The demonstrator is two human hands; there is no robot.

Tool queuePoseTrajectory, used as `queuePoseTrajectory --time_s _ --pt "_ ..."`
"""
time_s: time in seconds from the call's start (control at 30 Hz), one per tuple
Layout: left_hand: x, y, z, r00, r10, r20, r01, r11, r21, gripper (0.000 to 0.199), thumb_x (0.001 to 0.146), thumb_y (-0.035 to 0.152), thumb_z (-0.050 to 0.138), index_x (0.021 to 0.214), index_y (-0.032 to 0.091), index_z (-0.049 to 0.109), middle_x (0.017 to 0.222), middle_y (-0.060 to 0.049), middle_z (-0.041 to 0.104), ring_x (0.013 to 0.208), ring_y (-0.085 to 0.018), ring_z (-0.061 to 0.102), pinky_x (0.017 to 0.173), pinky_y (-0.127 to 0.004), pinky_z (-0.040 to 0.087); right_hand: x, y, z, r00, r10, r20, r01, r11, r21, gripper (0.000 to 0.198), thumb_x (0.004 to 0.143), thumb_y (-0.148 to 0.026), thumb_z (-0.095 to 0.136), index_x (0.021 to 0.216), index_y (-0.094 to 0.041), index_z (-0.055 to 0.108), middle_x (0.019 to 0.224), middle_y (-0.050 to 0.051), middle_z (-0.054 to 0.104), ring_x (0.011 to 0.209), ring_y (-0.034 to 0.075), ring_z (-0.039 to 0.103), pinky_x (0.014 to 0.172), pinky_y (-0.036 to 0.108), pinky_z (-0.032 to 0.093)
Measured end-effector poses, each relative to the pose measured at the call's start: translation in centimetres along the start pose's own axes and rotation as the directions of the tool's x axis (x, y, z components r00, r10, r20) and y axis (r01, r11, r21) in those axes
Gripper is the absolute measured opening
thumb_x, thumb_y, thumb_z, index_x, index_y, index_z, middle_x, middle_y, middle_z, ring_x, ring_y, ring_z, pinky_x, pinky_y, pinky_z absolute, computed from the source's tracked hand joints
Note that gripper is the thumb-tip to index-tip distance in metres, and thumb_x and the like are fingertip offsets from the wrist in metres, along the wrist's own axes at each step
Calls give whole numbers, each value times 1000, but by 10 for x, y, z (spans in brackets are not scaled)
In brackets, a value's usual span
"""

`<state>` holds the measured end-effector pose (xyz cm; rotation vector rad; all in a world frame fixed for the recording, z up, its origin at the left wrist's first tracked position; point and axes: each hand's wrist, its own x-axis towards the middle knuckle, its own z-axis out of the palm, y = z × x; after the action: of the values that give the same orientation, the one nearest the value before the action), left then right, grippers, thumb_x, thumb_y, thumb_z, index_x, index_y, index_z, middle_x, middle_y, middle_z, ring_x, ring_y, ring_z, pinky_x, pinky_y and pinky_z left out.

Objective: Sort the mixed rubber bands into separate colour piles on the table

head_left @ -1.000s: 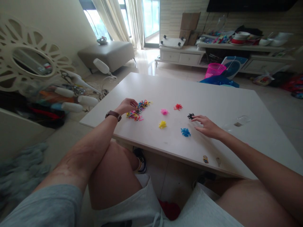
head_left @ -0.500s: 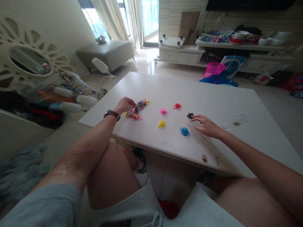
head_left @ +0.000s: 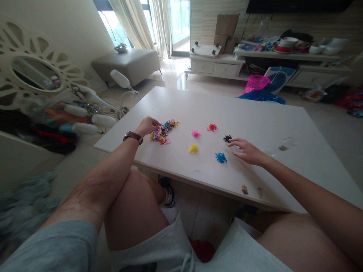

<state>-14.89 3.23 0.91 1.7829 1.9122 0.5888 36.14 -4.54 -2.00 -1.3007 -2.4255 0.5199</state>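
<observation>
My left hand [head_left: 148,126] is at the back left edge of a mixed pile [head_left: 163,132] of small, thin, bright pieces that look like rubber bands. Its thumb and fingertips come together there; anything between them is too small to make out. My right hand [head_left: 246,150] rests open, fingers apart, with its fingertips beside a small black pile [head_left: 227,138]. Between the hands lie single-colour piles of the same kind: a pink pile [head_left: 195,133], a red pile [head_left: 211,127], a yellow pile [head_left: 193,149] and a blue pile [head_left: 221,158].
All the piles are on a white table [head_left: 195,105]. A clear plastic container [head_left: 289,142] lies to the right, and a small yellow cartoon sticker [head_left: 244,189] is near the front edge. Beyond the table stands a pink basket [head_left: 256,84]; white lamp shades [head_left: 103,120] are at the left.
My left hand has drawn back slightly to the left, from over the mixed pile to its edge. My right hand stays almost still by the black pile.
</observation>
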Motion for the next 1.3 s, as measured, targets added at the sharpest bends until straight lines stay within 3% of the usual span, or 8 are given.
queuePoseTrajectory --time_s 0.43,0.67,1.07,1.3 --pt "0 -3 -2 995 -59 -81 57 998 -32 15 56 23 83 69 15 78 63 -7 70 61 -19 64 62 -28 50 1 -6 -3 999 8 38 -9 999 50 22 84 -33 60 98 -24 74 131 10 64 119 30 63 107 52 49" --pt "-2 -2 -2 996 -88 -34 86 994 -71 23 59 23 83 80 15 79 70 -9 74 63 -19 67 60 -27 50 1 -6 -3 999 12 46 -14 998 57 22 84 -32 61 99 -24 74 131 10 63 119 29 63 107 52 50" --pt "4 9 16 972 136 191 -151 987 62 9 54 17 76 61 22 79 65 -3 74 65 -20 66 62 -25 49 1 -5 -3 999 30 13 -31 997 64 24 84 -31 62 105 -26 73 133 9 62 121 30 62 105 53 52" --pt "10 2 25 974 101 203 -121 989 87 13 51 12 78 59 22 78 59 -2 68 58 -18 59 62 -28 45 1 -7 -5 999 35 17 -36 998 60 24 84 -31 62 103 -25 74 133 9 62 120 30 62 103 52 53"
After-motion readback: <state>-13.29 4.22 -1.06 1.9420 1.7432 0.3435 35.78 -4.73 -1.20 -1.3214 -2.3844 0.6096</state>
